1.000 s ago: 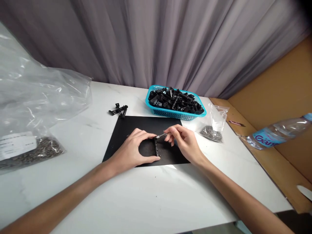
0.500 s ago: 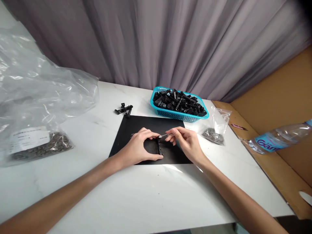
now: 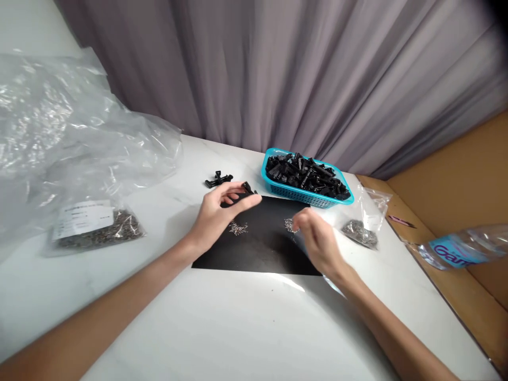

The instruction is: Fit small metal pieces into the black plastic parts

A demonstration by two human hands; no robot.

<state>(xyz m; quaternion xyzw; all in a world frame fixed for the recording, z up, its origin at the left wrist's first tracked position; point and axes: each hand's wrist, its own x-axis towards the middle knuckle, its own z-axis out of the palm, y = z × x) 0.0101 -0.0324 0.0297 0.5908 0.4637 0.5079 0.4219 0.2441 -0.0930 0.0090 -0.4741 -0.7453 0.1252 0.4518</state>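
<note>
My left hand (image 3: 214,214) holds a small black plastic part (image 3: 247,187) between thumb and fingers, above the far edge of a black mat (image 3: 257,254). Just beyond it, several similar black plastic parts (image 3: 218,180) lie in a loose heap on the table. My right hand (image 3: 317,238) is curled closed over the mat's right side, somewhat blurred; its fingers hide whatever they may hold. Beside its fingertips is a small pile of tiny silvery metal pieces (image 3: 290,226). A second such pile (image 3: 238,228) lies near my left wrist.
A blue basket (image 3: 309,198) full of black parts stands behind the mat. Bags of small metal pieces lie at left (image 3: 103,233) and right (image 3: 361,233). A water bottle (image 3: 456,251) lies by the cardboard at right. Large clear plastic (image 3: 130,137) covers the back left.
My left hand has lifted the black part off the mat and carried it away toward the loose heap. My right hand has drawn back from the part; the thin metal tool it held no longer shows.
</note>
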